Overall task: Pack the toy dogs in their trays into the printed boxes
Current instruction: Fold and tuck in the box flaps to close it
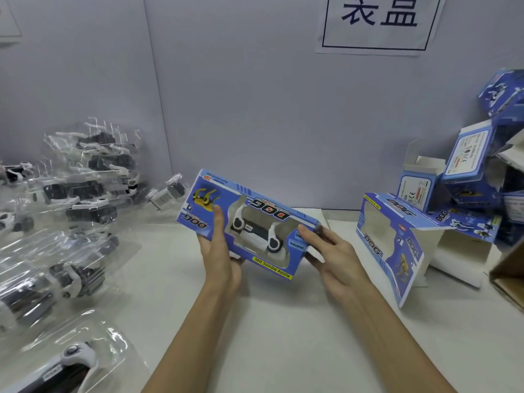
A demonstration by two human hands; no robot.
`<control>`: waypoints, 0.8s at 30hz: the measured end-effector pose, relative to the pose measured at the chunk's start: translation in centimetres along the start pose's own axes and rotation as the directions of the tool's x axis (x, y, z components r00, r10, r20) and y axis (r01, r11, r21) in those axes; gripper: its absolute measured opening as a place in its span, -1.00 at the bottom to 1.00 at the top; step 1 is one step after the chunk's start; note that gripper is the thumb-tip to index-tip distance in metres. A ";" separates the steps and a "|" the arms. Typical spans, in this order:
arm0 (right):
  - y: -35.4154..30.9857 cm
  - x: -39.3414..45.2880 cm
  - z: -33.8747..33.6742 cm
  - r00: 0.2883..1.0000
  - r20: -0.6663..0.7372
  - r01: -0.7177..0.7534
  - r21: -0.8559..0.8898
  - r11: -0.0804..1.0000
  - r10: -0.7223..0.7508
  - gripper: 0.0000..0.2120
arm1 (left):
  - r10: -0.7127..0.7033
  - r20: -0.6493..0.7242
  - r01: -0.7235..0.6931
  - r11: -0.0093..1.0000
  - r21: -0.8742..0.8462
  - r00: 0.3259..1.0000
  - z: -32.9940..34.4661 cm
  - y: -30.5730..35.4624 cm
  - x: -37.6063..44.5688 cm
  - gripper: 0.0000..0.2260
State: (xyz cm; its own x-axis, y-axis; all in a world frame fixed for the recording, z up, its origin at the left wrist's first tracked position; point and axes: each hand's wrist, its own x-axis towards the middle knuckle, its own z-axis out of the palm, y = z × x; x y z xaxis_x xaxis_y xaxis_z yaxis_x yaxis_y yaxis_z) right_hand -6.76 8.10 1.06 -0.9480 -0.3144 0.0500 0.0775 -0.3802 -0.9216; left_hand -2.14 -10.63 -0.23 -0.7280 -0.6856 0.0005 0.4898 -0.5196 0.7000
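Observation:
I hold a blue printed box [218, 194] above the table, tilted, its window facing me. A black-and-white toy dog [256, 232] in its tray shows through the window. My left hand [219, 251] grips the box's left end, thumb on its front face. My right hand [330, 252] is at the box's right end, fingers spread against the end flap. Another printed box [388, 245] stands open and without a toy on the table to the right.
Several toy dogs in clear plastic trays [76, 199] lie piled on the left; one more tray [71, 361] sits at the bottom left. Blue boxes [467, 171] are stacked at the right. A brown carton edge [507, 276] shows at the far right. A white wall panel stands behind.

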 end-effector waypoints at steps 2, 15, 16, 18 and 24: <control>-0.2 0.0 0.0 0.994 -0.015 0.106 -0.084 0.991 -0.108 -0.51 | -0.083 0.001 0.083 0.996 -0.024 0.997 -0.4 0.7 0.1 -0.36; 1.3 -1.0 0.7 0.880 0.221 0.474 -0.367 0.801 -0.420 -0.29 | -0.212 0.326 0.351 0.815 -0.462 0.921 -2.2 0.2 0.2 -0.24; 1.4 -1.2 1.0 0.874 0.236 0.485 -0.366 0.794 -0.425 -0.33 | -0.204 0.307 0.333 0.820 -0.464 0.930 -2.2 0.2 0.3 -0.26; 1.6 -1.6 1.8 0.882 0.235 0.466 -0.301 0.832 -0.409 -0.48 | -0.186 0.216 0.266 0.856 -0.443 0.959 -2.1 0.0 0.2 -0.30; 2.1 -1.6 3.0 0.962 -0.023 0.269 -0.087 0.959 -0.272 -0.81 | -0.083 0.106 0.104 0.971 -0.217 0.991 0.0 -0.4 -1.2 -0.31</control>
State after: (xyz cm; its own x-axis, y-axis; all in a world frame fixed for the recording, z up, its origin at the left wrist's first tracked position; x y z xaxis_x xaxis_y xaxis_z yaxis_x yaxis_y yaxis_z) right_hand -4.14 5.21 0.21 -0.9401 -0.1792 0.2900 -0.2076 -0.3740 -0.9039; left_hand -1.45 -9.61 -0.49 -0.8128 -0.5823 0.0179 0.5035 -0.6867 0.5243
